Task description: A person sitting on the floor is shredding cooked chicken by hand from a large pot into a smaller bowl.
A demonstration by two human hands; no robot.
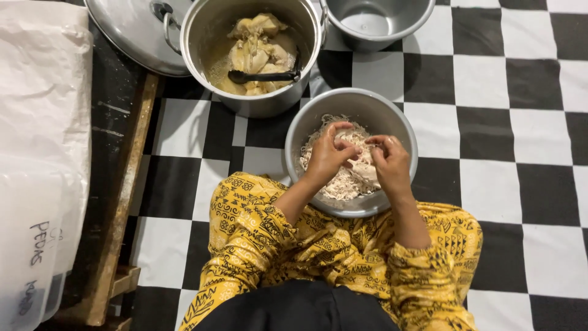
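Chicken meat (361, 164) is pinched between both hands, left hand (327, 156) and right hand (391, 164), above the metal bowl (401, 125), so shreds (334, 184) are caught inside.

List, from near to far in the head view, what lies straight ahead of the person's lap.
Yellow patterned sleeves → left hand and right hand, both gripping a piece of chicken → bowl of shredded chicken → large pot of cooked chicken with a black ladle → empty metal pot.

Black-and-white chequered floor (502, 92), yellow patterned sleeves (257, 227)
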